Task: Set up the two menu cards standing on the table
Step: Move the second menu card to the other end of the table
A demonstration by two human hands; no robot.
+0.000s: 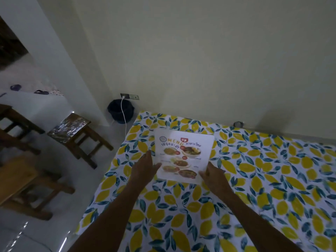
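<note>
Nearest us, our two forearms reach forward over the table (272,179), which wears a lemon-print cloth. Our left hand (143,167) rests against the lower left edge of a menu card (183,155), fingers nearly straight and loosely spread, thumb laid over the card's face. Our right hand (211,174) meets the lower right corner, fingers curled; whether they pinch the card or only touch it, we cannot tell. The card sits between the two hands, about equally near each, its long axis running away from us toward the wall (200,51). We cannot tell whether it stands or lies flat. Only one card is visible. Further left stands a stool (72,127).
</note>
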